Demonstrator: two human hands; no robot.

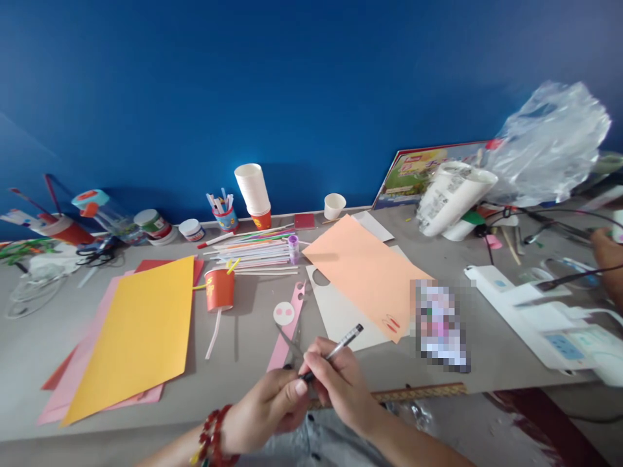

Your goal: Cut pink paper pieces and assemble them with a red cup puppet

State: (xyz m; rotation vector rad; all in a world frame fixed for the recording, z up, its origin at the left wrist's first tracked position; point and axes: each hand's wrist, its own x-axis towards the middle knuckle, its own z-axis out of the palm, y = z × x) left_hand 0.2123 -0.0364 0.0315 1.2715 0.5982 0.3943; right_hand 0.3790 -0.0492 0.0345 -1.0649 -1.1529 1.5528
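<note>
Both my hands meet at the table's front edge around a pen with a clear barrel and black ends. My right hand is closed around the barrel, whose one end points up and right. My left hand, with red beads at the wrist, pinches the pen's lower black end; whether that is a cap I cannot tell. Just beyond lie scissors, partly hidden, and a pink paper strip. A white paper circle with two pink ovals rests on the strip. A peach sheet bears red pointed ovals.
Left are yellow paper over pink and red sheets, and a red cup with straws. Behind stand stacked white cups and straws or sticks. A power strip and another person's hand are at right.
</note>
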